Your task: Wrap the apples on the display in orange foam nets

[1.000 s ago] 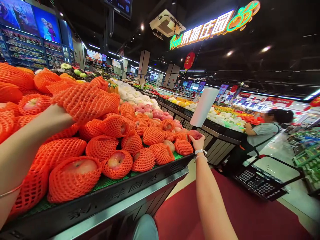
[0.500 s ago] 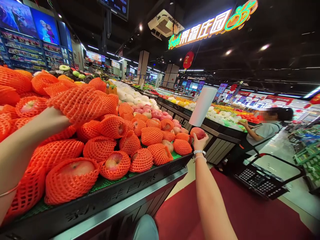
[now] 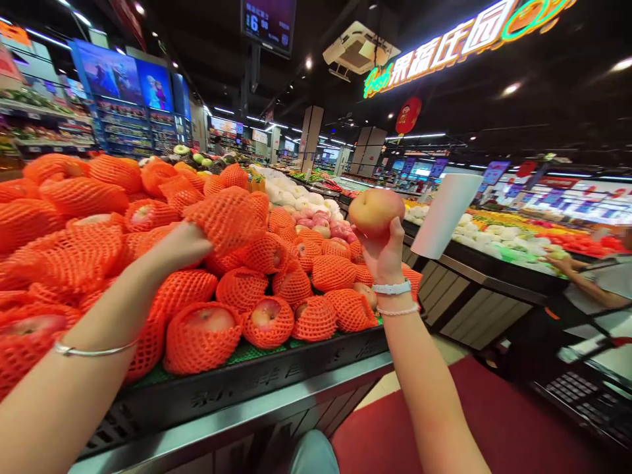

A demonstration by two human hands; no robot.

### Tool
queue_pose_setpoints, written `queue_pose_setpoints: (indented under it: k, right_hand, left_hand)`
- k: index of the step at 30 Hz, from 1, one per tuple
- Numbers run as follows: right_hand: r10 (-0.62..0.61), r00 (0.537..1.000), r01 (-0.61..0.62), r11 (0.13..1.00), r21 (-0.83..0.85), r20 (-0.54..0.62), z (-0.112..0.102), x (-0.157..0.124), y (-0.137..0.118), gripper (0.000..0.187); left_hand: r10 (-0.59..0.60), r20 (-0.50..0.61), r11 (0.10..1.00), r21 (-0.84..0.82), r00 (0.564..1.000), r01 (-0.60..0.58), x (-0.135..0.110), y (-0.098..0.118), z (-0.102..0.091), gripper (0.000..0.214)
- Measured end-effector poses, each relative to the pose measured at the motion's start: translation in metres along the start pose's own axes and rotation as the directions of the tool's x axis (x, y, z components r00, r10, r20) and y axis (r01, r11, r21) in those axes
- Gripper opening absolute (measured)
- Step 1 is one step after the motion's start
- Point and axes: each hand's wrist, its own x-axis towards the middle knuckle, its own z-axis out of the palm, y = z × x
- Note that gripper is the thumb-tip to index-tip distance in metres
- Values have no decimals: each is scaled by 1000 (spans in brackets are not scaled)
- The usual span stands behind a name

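My right hand [image 3: 382, 253] is raised over the display's right end, fingers wrapped round a bare yellow-red apple [image 3: 378, 212] from below. To the left, my left hand [image 3: 190, 242] is pushed into an orange foam net [image 3: 227, 220]. The net covers the fingers, and whether a fruit is inside it is hidden. Under and around this hand lie several apples in orange foam nets, such as a netted apple [image 3: 202, 332] at the front edge. Another netted apple [image 3: 268, 321] sits beside it.
A black-rimmed display stand [image 3: 232, 388] holds the fruit. A white roll [image 3: 447, 216] stands upright to the right. Further right, another person's arm [image 3: 573, 264] reaches to a second produce stand [image 3: 469, 309]. A black basket [image 3: 587, 398] is beside that person.
My right hand has lifted the apple and brought it closer, turning its yellowish side into view. My left hand keeps the foam net. The view has swung left.
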Motion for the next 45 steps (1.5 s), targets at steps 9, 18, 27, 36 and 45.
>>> queue_pose_setpoints:
  k: [9,18,27,36,45]
  right_hand:
    - [267,956,-294,846,445,126,178,-17,11,72]
    - [319,917,-383,870,310,240,157,-35,25,72]
    - [132,876,-229,960,159,463,160,-38,32,57]
    - [105,941,-145,984,103,321,161,-43,31,59]
    - [131,898,-119,991,-53,421,161,-46,33,55]
  left_hand:
    - [-40,128,994,103,991,27,-1,8,-11,42]
    - [16,78,997,78,997,-22,0,10,1,28]
    - [22,110,986,162,994,-40,-1,21,0,19]
    - [-74,-138,978,181,988,99,2,17,2,8]
    - [-126,-187,970,183,974,161,2,16,1,5]
